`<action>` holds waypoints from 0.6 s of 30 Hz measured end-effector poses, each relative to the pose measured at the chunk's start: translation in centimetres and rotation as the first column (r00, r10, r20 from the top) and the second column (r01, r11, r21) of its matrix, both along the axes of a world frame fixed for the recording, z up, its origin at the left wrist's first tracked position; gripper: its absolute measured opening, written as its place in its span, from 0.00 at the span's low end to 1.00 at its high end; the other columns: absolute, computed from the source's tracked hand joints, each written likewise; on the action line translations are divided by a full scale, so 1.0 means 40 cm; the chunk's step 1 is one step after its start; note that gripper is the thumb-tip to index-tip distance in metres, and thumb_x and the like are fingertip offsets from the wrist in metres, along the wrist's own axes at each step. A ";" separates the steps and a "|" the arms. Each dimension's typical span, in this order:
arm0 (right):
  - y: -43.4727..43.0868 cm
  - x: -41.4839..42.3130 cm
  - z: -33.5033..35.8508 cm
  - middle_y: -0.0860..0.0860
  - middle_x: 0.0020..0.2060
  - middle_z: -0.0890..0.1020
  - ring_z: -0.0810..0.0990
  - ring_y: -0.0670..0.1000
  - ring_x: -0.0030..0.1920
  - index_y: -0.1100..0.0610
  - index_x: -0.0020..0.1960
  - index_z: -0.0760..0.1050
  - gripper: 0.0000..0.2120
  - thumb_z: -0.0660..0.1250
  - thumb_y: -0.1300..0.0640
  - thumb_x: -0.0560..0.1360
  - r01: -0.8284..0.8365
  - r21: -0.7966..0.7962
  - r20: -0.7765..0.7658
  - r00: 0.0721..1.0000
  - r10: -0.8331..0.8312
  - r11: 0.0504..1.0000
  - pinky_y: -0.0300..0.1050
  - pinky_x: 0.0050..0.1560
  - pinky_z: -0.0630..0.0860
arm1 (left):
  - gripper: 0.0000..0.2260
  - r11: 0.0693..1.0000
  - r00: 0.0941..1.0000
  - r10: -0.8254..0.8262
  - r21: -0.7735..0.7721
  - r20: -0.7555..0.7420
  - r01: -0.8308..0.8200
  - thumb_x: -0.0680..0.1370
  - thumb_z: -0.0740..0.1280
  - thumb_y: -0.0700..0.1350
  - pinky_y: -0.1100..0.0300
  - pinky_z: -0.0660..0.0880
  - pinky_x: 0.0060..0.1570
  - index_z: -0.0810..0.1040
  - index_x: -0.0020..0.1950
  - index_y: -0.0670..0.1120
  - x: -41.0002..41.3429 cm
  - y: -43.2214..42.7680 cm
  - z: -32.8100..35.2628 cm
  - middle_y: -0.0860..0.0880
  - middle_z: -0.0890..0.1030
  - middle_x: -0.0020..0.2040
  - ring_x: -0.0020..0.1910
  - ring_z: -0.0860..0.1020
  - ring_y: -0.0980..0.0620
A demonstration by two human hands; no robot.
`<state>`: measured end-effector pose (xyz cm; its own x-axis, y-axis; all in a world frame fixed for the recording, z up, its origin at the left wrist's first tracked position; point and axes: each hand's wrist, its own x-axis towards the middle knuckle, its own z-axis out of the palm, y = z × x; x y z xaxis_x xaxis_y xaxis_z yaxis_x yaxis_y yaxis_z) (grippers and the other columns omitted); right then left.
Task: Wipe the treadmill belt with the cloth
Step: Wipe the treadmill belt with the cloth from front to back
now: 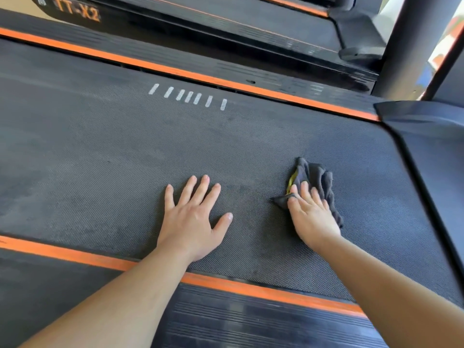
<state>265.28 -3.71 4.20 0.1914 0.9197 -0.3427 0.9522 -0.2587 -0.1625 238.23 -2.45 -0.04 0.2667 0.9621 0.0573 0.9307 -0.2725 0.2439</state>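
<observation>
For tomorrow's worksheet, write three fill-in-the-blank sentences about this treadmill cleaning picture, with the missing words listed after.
1. The right hand presses the ____ onto the belt.
2. The left hand lies flat on the belt and holds ____.
3. The stripes along both sides of the belt are ____.

Missing words: cloth; nothing; orange.

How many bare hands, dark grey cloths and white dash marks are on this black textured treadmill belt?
Bare hands: 2 (left hand, right hand)
Dark grey crumpled cloth: 1
White dash marks: 7
Total: 10
</observation>
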 end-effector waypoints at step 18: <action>-0.292 -0.023 0.000 0.37 0.81 0.39 0.32 0.42 0.80 0.43 0.83 0.45 0.42 0.21 0.31 0.74 -0.363 -0.007 -0.119 0.925 0.360 0.932 0.44 0.81 0.35 | 0.35 1.000 1.000 0.014 0.028 -0.002 -0.014 0.79 0.49 0.72 0.34 0.48 0.78 0.60 0.82 0.58 -0.001 0.000 -0.010 0.54 0.57 0.84 0.83 0.52 0.50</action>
<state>264.37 -15.41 4.22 -0.1938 0.9088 -0.3695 0.9576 0.0934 -0.2726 238.21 -2.44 -0.43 0.2537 0.9637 0.0837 0.9349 -0.2665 0.2343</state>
